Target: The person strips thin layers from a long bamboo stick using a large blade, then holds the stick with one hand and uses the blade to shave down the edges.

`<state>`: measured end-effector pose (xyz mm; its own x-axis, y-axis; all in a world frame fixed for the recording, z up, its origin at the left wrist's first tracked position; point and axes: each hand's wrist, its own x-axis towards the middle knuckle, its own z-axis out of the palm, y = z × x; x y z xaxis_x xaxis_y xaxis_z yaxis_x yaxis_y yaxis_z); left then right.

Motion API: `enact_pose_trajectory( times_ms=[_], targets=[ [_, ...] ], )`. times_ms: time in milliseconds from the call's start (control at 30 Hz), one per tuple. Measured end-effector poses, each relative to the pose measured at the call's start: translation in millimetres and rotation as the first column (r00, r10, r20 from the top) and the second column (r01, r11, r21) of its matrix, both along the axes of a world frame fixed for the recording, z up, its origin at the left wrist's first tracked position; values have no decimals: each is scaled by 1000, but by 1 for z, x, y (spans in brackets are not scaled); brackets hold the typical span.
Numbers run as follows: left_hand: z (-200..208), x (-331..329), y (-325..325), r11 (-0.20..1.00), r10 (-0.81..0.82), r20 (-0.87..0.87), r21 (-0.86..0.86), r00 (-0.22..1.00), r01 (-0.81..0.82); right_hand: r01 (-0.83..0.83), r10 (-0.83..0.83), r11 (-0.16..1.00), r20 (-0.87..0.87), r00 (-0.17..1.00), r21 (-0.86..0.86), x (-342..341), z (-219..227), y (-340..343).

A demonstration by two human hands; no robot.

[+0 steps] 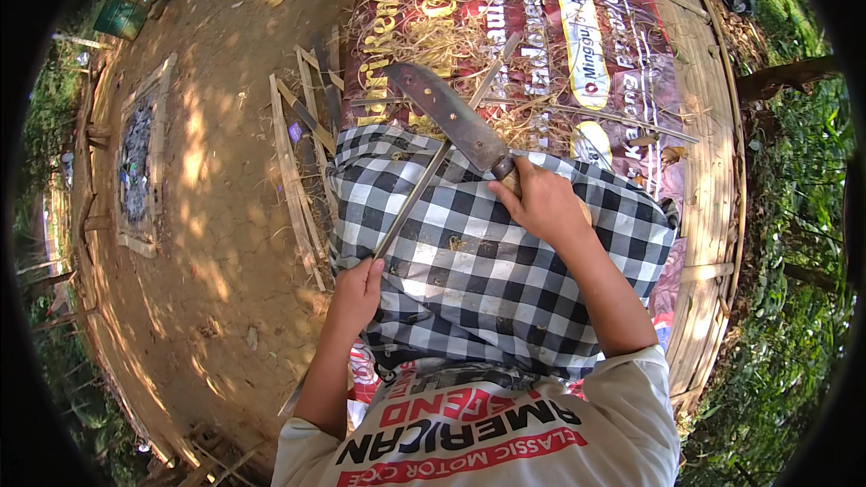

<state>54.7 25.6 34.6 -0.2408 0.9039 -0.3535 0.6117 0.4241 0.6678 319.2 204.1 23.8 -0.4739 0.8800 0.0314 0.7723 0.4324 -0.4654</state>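
One thin bamboo strip (424, 189) is laid slanting across the checkered cloth (487, 271) that covers the lap, and a broad knife (451, 117) is pressed on it near its upper part. The strip's lower end is pinched by the left hand (356, 293), closed around it. The knife handle is gripped in the fully closed right hand (541, 203). For a clean shaving, the blade should probably be kept at a shallow angle and the strip held tight. Shavings (433, 36) lie on a printed banner (577, 54) over a bamboo platform (708, 171).
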Motion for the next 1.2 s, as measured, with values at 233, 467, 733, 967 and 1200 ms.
enact_pose_trajectory(
  times_ms=[233, 467, 733, 967, 1200],
  targets=[
    [-12, -2, -1, 1000, 18, 19, 22, 1000, -19, -67, 70, 989, 19, 997, -129, -1, 19, -4],
    [-19, -2, -6, 994, 0, -11, 113, 1000, 1, -372, 358, 917, -111, 927, -147, -37, 11, -53],
    [-16, -1, -4, 992, -6, 36, 124, 999, 2, -417, 418, 909, -12, 909, 13, -21, 10, -33],
    [-15, -3, -3, 998, 5, 45, 60, 999, -8, -386, 378, 922, 132, 916, 39, -9, 16, -18],
    [-15, -7, 2, 997, -46, 52, 65, 998, 43, 106, -106, 994, 266, 958, 16, 82, 34, 62]
  ],
)
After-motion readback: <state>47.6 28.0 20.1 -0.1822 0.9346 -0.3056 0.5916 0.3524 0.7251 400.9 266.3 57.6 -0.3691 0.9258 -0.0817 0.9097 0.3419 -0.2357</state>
